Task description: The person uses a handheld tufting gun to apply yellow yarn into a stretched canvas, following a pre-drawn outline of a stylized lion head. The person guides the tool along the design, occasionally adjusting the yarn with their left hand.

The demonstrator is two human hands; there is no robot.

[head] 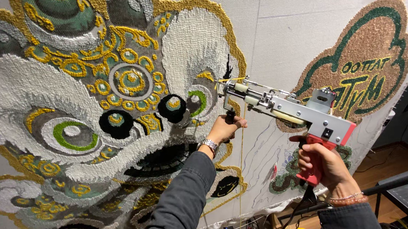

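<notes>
Fingers of the left hand point(224, 129) clench the front grip of the tufting gun point(286, 109); the right hand point(322, 164) grasps its red handle; its tip meets the cloth point(279, 34) beside yellow tufting; likely heavy, rigid, best held two-handed.

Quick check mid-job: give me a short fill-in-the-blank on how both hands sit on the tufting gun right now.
1. The right hand grips the tufting gun's ____ rear handle.
2. The left hand holds the black front handle near the gun's ____.
3. The yarn hanging below the gun is ____.
4. A metal ____ sits on the left wrist.

Missing words: red; needle; yellow; watch
</notes>
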